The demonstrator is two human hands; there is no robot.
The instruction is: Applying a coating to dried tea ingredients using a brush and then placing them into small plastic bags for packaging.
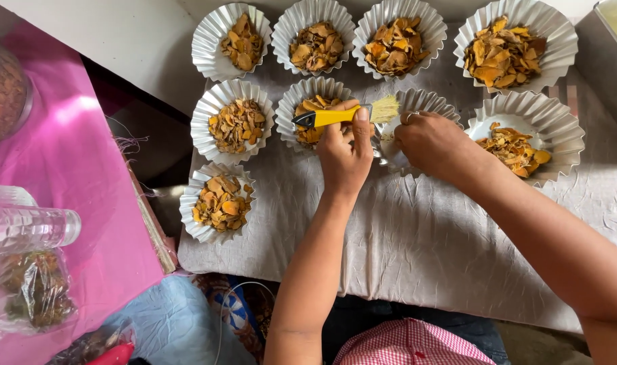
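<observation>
My left hand (344, 154) grips the yellow handle of a small brush (342, 115), whose pale bristles reach into a fluted foil cup (427, 103) in the middle row. My right hand (433, 143) rests on that cup and covers its inside; a ring shows on one finger. To the left of the brush, a foil cup (307, 94) holds dried orange-brown slices. Right of my right hand, a larger foil cup (533, 122) is partly filled with the same slices.
Several more filled foil cups (236, 125) stand in rows on a grey cloth (416, 236). At the left, a pink surface (72, 162) carries a clear plastic bottle (26, 226), a jar (4, 91) and a plastic bag of dried bits (35, 290).
</observation>
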